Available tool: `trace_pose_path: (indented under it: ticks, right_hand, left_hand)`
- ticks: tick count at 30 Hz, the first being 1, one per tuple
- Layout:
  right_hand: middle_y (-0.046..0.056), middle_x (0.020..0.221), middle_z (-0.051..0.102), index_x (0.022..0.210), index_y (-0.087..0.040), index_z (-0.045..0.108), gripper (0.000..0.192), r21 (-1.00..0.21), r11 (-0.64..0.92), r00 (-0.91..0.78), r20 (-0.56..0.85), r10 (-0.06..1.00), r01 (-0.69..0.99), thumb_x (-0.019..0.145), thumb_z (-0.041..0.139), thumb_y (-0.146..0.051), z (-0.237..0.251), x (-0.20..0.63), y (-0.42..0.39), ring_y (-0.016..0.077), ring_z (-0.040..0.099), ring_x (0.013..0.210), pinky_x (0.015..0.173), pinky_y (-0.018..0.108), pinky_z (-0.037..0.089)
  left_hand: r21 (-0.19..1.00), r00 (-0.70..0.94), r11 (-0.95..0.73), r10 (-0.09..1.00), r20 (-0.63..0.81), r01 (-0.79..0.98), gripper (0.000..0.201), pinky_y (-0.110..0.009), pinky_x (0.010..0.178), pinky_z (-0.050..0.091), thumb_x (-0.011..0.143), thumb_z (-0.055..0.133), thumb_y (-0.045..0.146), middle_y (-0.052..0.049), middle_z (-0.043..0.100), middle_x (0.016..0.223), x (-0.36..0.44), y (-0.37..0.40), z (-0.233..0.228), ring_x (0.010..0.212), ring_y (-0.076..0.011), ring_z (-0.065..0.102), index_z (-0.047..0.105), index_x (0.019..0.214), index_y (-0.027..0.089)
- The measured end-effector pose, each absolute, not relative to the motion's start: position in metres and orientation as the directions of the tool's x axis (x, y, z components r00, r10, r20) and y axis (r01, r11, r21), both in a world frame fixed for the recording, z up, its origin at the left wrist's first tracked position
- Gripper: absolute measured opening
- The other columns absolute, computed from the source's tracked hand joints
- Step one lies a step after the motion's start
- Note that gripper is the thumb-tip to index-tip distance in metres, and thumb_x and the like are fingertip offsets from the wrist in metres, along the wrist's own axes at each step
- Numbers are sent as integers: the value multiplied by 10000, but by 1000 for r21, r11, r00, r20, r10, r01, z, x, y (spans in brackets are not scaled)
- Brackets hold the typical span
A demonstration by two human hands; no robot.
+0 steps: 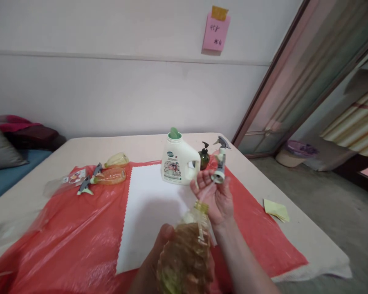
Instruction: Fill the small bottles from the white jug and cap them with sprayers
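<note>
My left hand (163,239) is wrapped around a yellowish clear spray bottle (184,253), close to me and tilted, with its open yellow neck pointing away. Its thumb shows on the left side; the other fingers are mostly hidden. My right hand (219,204), palm up, holds a grey and white trigger spray head (220,165) by its lower part, beyond the bottle. From the head's collar a thin clear tube (207,191) slants down to the bottle neck. Whether its tip is inside the neck, I cannot tell for sure.
A white detergent jug (174,161) stands on a white sheet (147,204) over red plastic (79,228). Behind it is a dark pump bottle (204,158). At left lie an orange spray bottle (112,176) and a yellow one (116,160). Sticky notes (276,209) lie right.
</note>
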State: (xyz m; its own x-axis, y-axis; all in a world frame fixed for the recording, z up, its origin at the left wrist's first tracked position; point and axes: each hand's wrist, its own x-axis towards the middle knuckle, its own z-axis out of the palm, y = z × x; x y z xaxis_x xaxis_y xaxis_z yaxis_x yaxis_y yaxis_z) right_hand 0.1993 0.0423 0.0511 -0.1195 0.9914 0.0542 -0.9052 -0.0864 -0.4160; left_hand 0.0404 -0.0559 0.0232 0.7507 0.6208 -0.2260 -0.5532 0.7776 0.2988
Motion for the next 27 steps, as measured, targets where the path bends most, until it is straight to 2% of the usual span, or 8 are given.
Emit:
trace_pose_path:
  ticks: [4,9,12,15,17,20,23,27]
  right_hand:
    - [-47,1082,748,990,-314,724,311,-439,202,197,57,979,-876,796,743,-556,54,245,60,125,677,1025,928,336,551]
    - [-40,904,730,954,-284,720,336,-606,430,459,119,881,-669,782,742,-572,60,281,66,118,671,836,748,283,555]
    - [-13,798,710,933,-243,715,348,-828,324,328,182,927,-458,728,800,-511,57,258,59,133,641,730,606,250,488]
    - [11,737,697,857,-194,706,265,-980,135,21,133,991,-145,732,800,-408,43,205,43,144,599,657,567,261,439]
    - [-21,671,648,801,-204,663,225,-976,99,-139,73,988,193,750,767,-397,29,166,31,136,555,618,582,264,412]
    - [-8,732,670,858,-223,636,175,-775,146,-216,12,976,614,802,713,-371,10,117,23,170,606,702,652,279,397]
    - [61,832,697,849,-216,624,93,-684,183,-241,10,970,706,817,668,-292,-2,85,33,251,655,850,743,335,414]
    - [88,794,669,733,-221,582,101,-770,202,-249,58,967,606,831,574,-202,-12,58,60,280,643,902,812,398,436]
  left_hand:
    - [403,686,679,711,-154,-614,545,-316,699,562,763,702,569,-132,747,939,29,-51,34,789,-229,714,705,1099,139]
    - [563,689,501,703,178,-657,792,-255,537,512,570,776,699,-122,727,789,-12,-14,47,661,-223,696,689,1100,117]
    - [628,581,288,745,328,-723,765,-272,543,517,601,748,714,-79,699,784,-44,2,49,627,-205,665,673,1142,178]
    - [577,486,195,773,408,-793,756,-264,547,521,616,726,729,-60,678,800,-61,9,46,630,-180,635,670,1162,210]
    - [558,445,164,794,415,-813,755,-257,556,519,629,715,735,-60,673,815,-62,10,46,644,-172,628,671,1165,205]
    - [576,407,118,819,404,-809,726,-260,528,503,632,712,729,-60,659,784,-57,8,53,611,-170,614,679,1123,197]
    - [599,334,78,882,331,-797,698,-264,463,470,607,694,747,-54,623,709,-54,6,63,545,-167,577,684,1031,193]
    - [627,262,56,934,241,-777,756,-260,413,423,507,689,806,-30,571,651,-54,5,64,480,-142,510,662,960,201]
